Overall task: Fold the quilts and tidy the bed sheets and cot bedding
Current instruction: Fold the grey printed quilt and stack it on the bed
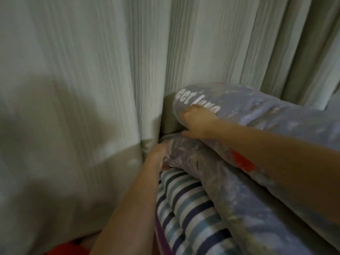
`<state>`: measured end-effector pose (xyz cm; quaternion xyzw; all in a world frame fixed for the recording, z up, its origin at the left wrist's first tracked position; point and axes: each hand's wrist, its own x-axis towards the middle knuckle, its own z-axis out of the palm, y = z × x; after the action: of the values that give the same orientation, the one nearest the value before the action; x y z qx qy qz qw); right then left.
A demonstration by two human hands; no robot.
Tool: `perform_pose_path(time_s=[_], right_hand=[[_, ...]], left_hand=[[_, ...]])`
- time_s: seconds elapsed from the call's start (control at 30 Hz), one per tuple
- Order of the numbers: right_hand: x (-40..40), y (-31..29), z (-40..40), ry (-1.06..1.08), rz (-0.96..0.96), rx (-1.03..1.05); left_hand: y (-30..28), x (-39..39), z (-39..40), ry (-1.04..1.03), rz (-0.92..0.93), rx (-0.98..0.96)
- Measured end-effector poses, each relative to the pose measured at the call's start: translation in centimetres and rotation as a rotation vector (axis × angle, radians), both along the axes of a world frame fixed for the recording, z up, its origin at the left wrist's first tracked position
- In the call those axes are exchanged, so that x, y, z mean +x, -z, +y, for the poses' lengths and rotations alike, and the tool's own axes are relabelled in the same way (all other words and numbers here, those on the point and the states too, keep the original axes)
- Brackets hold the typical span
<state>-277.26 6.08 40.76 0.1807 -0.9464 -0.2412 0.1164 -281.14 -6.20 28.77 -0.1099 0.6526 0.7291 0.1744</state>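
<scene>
Grey quilt folded, stacked on striped quilt; left hand and right hand fingers grasping its far edge. Sheets unseen.

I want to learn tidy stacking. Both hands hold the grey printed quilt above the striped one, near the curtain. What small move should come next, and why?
Probably lower the upper fold onto the lower one. The right hand holds up the top layer of the grey printed quilt, the left hand grips its lower layer over the striped quilt, and a gap shows between them.
</scene>
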Motion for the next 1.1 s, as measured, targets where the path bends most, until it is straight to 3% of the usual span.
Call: perform_pose_path(time_s=[0.13, 0.23, 0.33, 0.4, 0.53, 0.6, 0.7, 0.77, 0.83, 0.9, 1.0, 1.1], right_hand=[[-1.2, 3.1, -1.1, -0.002, -0.028, 0.426], [-2.3, 4.8, -1.2, 0.026, -0.081, 0.567], [-2.7, 5.6, -1.1, 0.031, -0.118, 0.508], [-3.0, 6.1, -1.0, 0.025, -0.084, 0.426], [-4.7, 5.7, 0.6, -0.003, 0.240, 0.228], [-5.3, 6.4, 2.1, 0.129, 0.140, 0.018], [-5.1, 10.0, 2.9, 0.309, -0.219, -0.036], [-5.0, 11.0, 2.1, 0.251, -0.226, 0.078], [-5.0, 9.8, 0.7, 0.181, -0.177, 0.113], [-4.6, 6.8, -0.4, 0.097, -0.133, 0.173], [-3.4, 0.6, -0.3, -0.109, -0.056, 0.059], [-1.3, -5.5, 3.5, -0.125, 0.016, -0.286]], left_hand=[[1.5, -3.0, 1.7, 0.107, -0.122, 0.109], [2.8, -4.2, 3.1, 0.142, -0.227, 0.238], [5.5, -4.4, 3.7, 0.097, -0.172, 0.348], [5.0, -7.0, 4.4, -0.086, -0.048, 0.325], [-2.0, -13.4, 5.6, -0.360, 0.245, 0.304], [-0.8, -15.0, 6.1, -0.360, 0.359, 0.128], [5.7, -14.2, 5.2, -0.102, 0.214, -0.176], [6.7, -13.8, 4.3, 0.141, 0.186, -0.298], [3.9, -13.6, 3.9, 0.143, 0.190, -0.350], [-0.4, -12.4, 3.4, 0.016, 0.296, -0.468], [-7.3, -9.9, 3.3, -0.213, 0.645, -0.514], [-12.0, -6.6, 4.8, -0.078, 1.004, -0.343]])
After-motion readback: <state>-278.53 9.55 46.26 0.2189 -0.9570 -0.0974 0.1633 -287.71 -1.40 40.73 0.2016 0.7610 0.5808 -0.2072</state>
